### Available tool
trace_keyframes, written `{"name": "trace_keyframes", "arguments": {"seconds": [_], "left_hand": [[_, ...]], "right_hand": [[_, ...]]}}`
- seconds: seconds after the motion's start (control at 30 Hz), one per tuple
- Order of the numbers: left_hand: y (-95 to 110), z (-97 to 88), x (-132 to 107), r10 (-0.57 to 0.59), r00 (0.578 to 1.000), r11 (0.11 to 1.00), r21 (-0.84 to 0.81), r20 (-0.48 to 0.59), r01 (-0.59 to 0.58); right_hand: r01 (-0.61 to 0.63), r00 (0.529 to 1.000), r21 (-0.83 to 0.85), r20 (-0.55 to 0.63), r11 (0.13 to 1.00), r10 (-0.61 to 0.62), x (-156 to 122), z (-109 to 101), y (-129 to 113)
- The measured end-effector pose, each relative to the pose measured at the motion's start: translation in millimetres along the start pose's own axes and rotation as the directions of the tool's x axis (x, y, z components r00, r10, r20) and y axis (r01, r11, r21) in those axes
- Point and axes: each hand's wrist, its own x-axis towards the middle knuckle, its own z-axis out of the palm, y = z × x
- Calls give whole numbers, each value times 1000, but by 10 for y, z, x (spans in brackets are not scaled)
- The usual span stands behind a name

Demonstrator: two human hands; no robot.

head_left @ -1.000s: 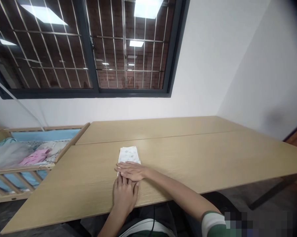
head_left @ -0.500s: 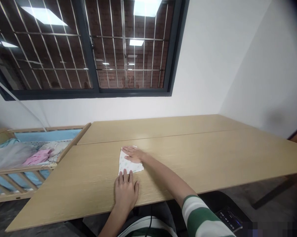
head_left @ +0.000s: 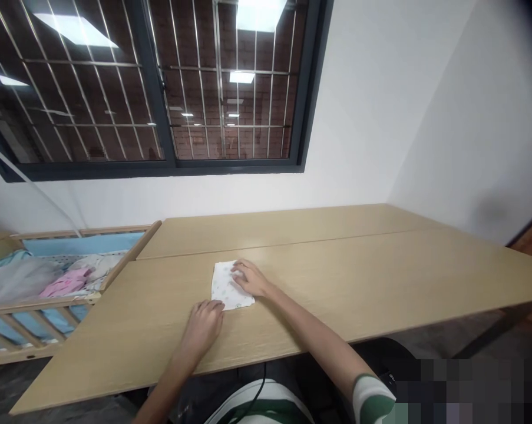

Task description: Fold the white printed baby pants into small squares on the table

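Observation:
A small folded white cloth [head_left: 225,291] with a faint speckled print lies flat on the wooden table [head_left: 358,282]. At its near left corner is my left hand [head_left: 204,323], fingers bent and together, their tips closed on the cloth's edge; the thumb is mostly hidden. Over the cloth's right side rests my right hand [head_left: 251,278]. Its fingers are loosely curved and apart, with the tips on or just above the fabric, and nothing is gripped in them.
Left of the table stands a wooden crib [head_left: 40,309] with blue lining, holding a pink cloth [head_left: 66,282] and pale bedding. A barred window [head_left: 230,106] is in the wall behind. A dark cable [head_left: 259,391] hangs at the table's front edge.
My left hand has gone from lying flat with fingers stretched to bent fingers at the cloth's corner, shifting left. My right hand has lifted from flat pressing and moved slightly right.

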Motion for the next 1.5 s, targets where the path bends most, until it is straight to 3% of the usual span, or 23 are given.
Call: {"name": "trace_keyframes", "arguments": {"seconds": [0.1,0.23,0.4,0.5,0.6,0.83,1.17,1.3,1.4,1.5], "left_hand": [[-275,-18,69,109,994,993,-42,-24,-110],[-379,-16,146,187,982,971,-148,-30,-189],[-308,-139,158,57,998,913,-405,3,-51],[-304,-253,136,-9,999,805,-592,33,27],[-368,-292,135,-22,997,762,-645,71,62],[-527,-151,330,-131,988,752,-642,82,152],[-569,51,683,-387,921,842,-392,39,371],[-505,96,707,-430,903,866,-272,21,419],[-464,114,696,-433,901,880,-220,-7,421],[-445,115,669,-433,898,889,-197,-73,413]], "right_hand": [[22,996,50,80,998,-26,-240,-131,-59],[32,979,74,197,997,-47,-519,-219,-160],[11,968,142,247,990,-46,-667,-235,-259],[-58,982,241,190,969,12,-647,-236,-284],[-125,985,325,153,937,79,-572,-242,-282],[-285,957,422,74,860,281,-315,-86,-77],[-449,821,398,-171,800,545,-117,271,258],[-506,777,347,-213,789,592,-101,282,305],[-521,769,311,-234,795,595,-111,303,308],[-480,763,263,-346,837,546,-140,324,240]]}}
